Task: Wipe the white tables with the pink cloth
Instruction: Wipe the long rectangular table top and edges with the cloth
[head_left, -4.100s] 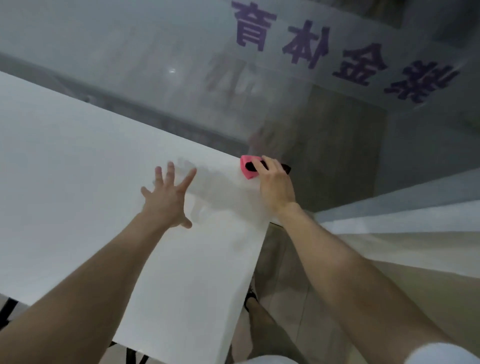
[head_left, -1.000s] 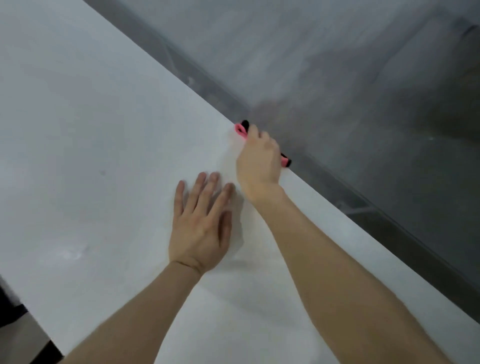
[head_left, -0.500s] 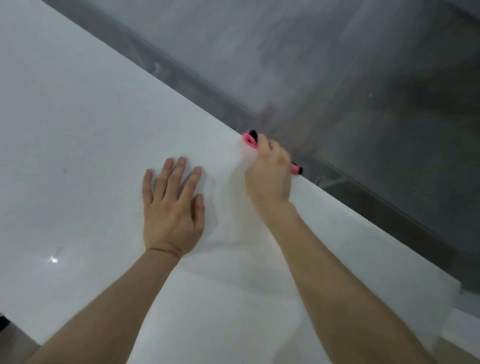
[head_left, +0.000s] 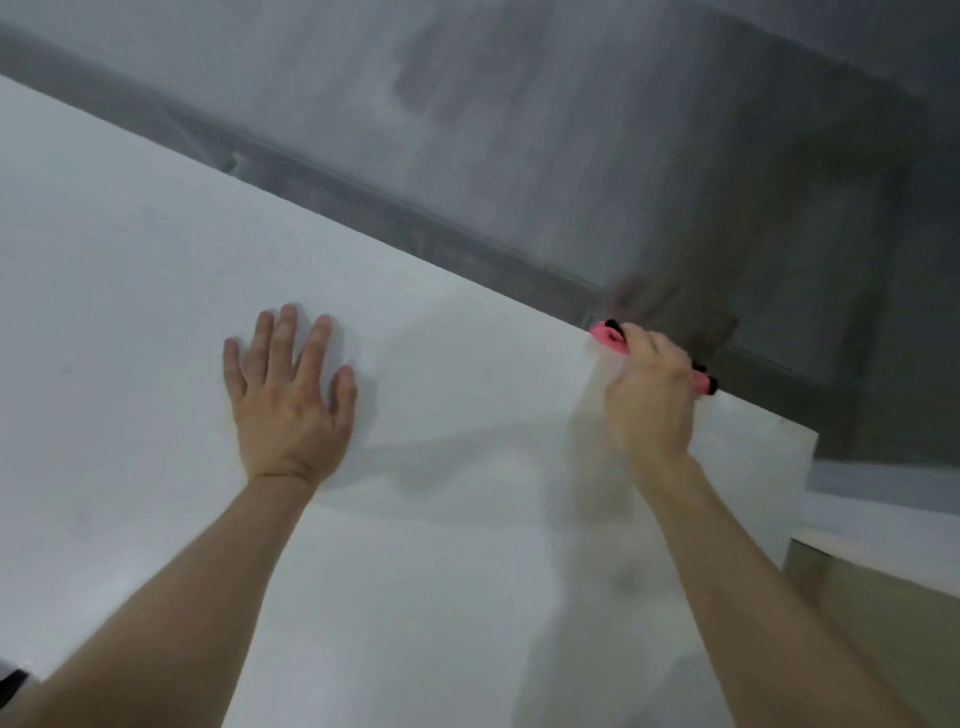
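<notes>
Tabletop (head_left: 135, 322) white and smooth, grey wall (head_left: 519, 114) behind

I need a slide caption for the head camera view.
The right hand grips a pink cloth at the far edge of the white table; the left hand rests flat.

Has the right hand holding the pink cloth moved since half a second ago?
Yes. The right hand, gripping the pink cloth, slid rightward along the far edge, nearer the right corner of the white table.
</notes>
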